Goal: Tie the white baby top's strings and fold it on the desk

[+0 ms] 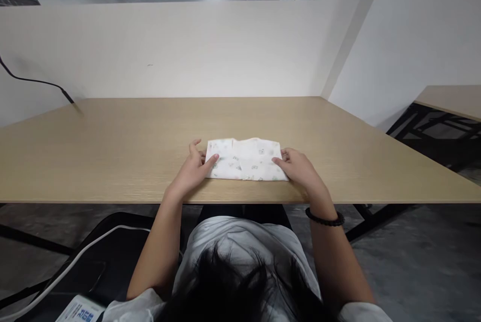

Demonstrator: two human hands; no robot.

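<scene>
A white cloth (246, 161) with small printed figures lies folded into a wide rectangle near the front edge of the table. My left hand (196, 166) pinches its left side, thumb on top and fingers beneath, with the index finger raised. At the opposite end, my right hand (296, 166) grips the right side with the thumb on top; its other fingers are partly hidden behind the cloth. The cloth's upper edge is slightly wavy, and a crease runs down near its middle.
The wooden table (131, 131) meets a white partition (210, 51) at the back. A black cable (41, 80) hangs at the far left. Below the table, a black chair (108, 252) carries a white cable and a white box (81, 309). A second table (453, 99) stands at right.
</scene>
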